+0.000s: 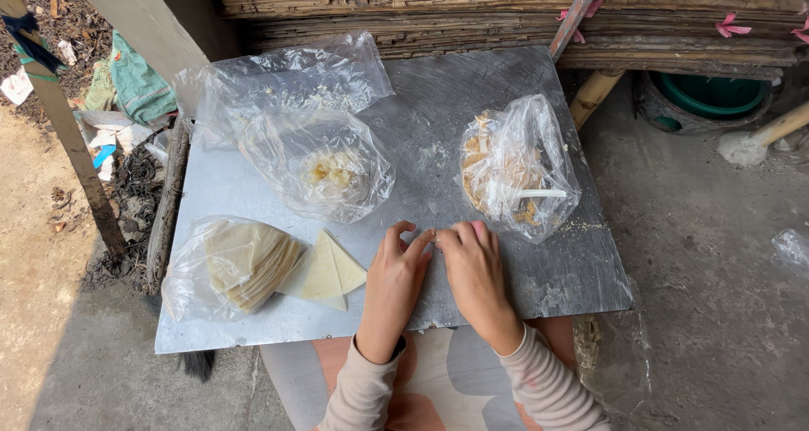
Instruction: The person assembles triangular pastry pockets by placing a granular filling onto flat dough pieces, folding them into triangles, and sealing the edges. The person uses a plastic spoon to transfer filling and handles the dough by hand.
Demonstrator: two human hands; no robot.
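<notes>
My left hand (396, 271) and my right hand (474, 267) rest side by side on a grey metal sheet (556, 271), fingertips meeting over something small that the fingers hide. Left of my left hand lie folded triangular dough wrappers (330, 269) beside a clear bag holding a stack of round wrappers (240, 262). Beyond my hands sits a clear bag with a pale yellow filling (324, 170). Just past my right hand stands a bag of crumbly tan filling (506, 170) with a white spoon (539, 193) in it.
An empty crumpled plastic bag (286, 81) lies at the sheet's far left. Stacked bamboo slats (506, 10) run along the back. A green tub (716, 94) and a wooden handle (779, 126) are at the right on the concrete floor. A slanted post (63, 128) stands left.
</notes>
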